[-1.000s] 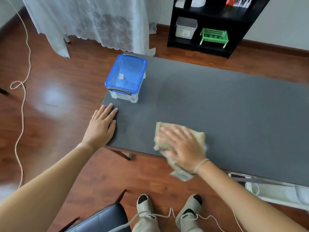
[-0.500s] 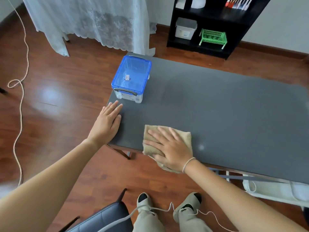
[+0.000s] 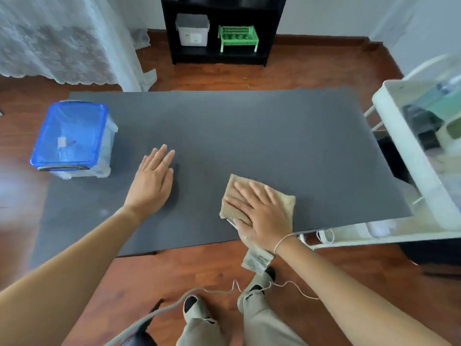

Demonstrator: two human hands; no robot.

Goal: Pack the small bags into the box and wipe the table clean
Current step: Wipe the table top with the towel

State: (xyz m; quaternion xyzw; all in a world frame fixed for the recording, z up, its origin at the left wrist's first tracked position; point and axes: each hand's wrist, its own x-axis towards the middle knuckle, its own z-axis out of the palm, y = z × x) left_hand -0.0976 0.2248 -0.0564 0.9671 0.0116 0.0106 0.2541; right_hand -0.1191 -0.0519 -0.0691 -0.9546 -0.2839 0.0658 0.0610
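Note:
A clear plastic box with a closed blue lid [image 3: 72, 136] stands at the left end of the dark grey table [image 3: 237, 131]. Its contents are too blurred to make out. My right hand [image 3: 259, 213] lies flat on a beige cloth [image 3: 287, 203] near the table's front edge, pressing it to the surface; a corner of the cloth hangs over the edge below my wrist. To the right of the box, my left hand [image 3: 154, 181] rests palm down on the bare tabletop, fingers together, holding nothing.
A white cart [image 3: 409, 156] with blurred items stands against the table's right end. A black shelf unit [image 3: 219, 28] behind the table holds a white bin and a green basket. A lace curtain hangs at the back left. A cable runs across the wooden floor by my feet.
The view has swung right, so the box now sits far left. My right hand slid the cloth rightward along the front edge. My left hand moved inward from the table's left corner.

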